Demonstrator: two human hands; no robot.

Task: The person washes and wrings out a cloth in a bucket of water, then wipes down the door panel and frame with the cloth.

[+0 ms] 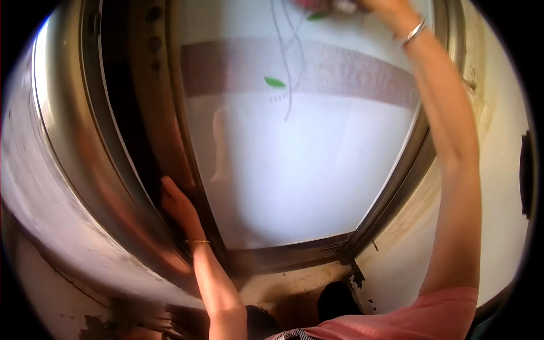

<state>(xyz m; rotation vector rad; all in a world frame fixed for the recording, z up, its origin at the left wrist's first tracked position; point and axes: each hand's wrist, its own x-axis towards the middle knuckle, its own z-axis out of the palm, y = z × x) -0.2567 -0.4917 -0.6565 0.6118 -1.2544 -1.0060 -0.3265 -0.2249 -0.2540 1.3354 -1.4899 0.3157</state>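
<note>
A door with a frosted glass panel [300,170] fills the middle of the view, with a brownish band and a painted vine with green leaves. My left hand [180,207] is at the metal frame [181,130] on the panel's left side, its fingers closed around the edge by the dark gap and partly hidden. High up at the glass, my right hand [385,7] is cut off by the top of the view. Its fingers seem closed on a blurred, dark reddish thing [340,5], perhaps a cloth, pressed near the glass.
A shiny metal door jamb [73,141] runs down the left, beside a stained white wall [28,147]. Another stained wall [487,187] stands close on the right. Below lie a worn sill [283,283] and a dark shoe or leg [337,300].
</note>
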